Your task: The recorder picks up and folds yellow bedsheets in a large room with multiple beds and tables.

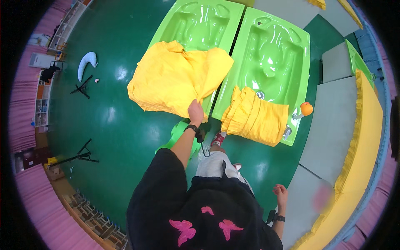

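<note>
My left hand [196,111] is closed on the near edge of a large yellow cloth [173,79], whose fabric bunches up at my fingers. The cloth lies spread and rumpled over the near part of the left green tub [160,39], hiding that end. On the near end of the right green tub [305,62] rests a second yellow cloth [258,118], gathered in folds. Away from both cloths, my right hand [281,192] hangs low at my right side, its fingers loosely curled in with nothing visible in them.
An orange ball-shaped object [306,108] sits by the right tub's tap. Grey panels [329,125] and a yellow ruffled cover [366,137] line the right. Black stand legs [81,154] and a pale crescent cushion [86,64] are on the green floor. A green object [177,135] stands by my left forearm.
</note>
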{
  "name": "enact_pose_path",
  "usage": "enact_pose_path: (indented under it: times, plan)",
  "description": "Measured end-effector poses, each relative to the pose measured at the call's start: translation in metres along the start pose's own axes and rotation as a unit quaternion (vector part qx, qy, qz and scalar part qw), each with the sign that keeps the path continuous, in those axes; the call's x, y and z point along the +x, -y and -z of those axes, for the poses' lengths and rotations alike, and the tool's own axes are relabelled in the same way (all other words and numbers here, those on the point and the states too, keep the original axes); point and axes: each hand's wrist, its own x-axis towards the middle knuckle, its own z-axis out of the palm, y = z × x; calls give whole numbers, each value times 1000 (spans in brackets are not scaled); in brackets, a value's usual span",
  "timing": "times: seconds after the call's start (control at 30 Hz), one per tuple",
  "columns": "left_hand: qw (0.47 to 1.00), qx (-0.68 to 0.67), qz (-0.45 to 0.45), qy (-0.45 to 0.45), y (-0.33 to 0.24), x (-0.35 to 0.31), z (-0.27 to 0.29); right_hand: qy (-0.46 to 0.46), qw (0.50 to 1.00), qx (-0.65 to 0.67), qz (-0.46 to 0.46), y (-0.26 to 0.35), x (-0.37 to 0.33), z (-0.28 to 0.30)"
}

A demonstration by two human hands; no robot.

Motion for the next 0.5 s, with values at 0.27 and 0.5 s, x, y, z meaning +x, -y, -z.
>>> enact_pose_path:
  times: [0.27,0.5]
  plan:
    - [936,-193,-291,40,-210,-75,169,-11,975,-154,159,82,-68,-37]
    - [565,-390,-651,324,-367,-340,226,29,939,0,342,-107,-75,-14]
